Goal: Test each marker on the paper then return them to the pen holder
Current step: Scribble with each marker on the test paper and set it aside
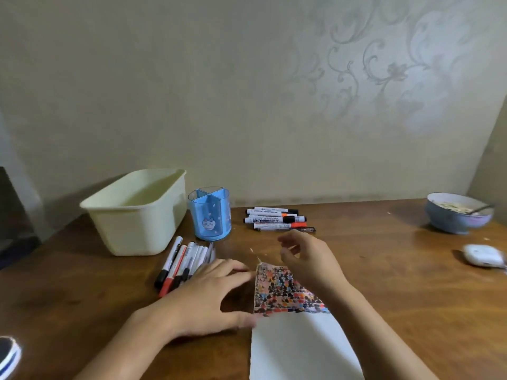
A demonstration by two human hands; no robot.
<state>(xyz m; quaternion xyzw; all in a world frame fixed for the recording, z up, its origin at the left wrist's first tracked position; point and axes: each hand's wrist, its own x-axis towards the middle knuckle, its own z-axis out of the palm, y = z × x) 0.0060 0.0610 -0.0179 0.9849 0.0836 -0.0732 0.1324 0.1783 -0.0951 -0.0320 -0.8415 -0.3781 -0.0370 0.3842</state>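
Two marker groups lie on the bench (pixel 384 270): one bundle (pixel 181 263) left of the paper (pixel 296 344), caps toward the person, long axes running near-to-far with a rightward lean; another (pixel 277 219) right of the empty-looking pen holder (pixel 210 215), lying left-right. Both hands grasp nothing: left hand (pixel 208 294) spread, fingertips at the paper's scribbled end, right hand (pixel 307 259) hovering loosely curled. Risk, as judged: a careless reach rolls markers or tips the holder.
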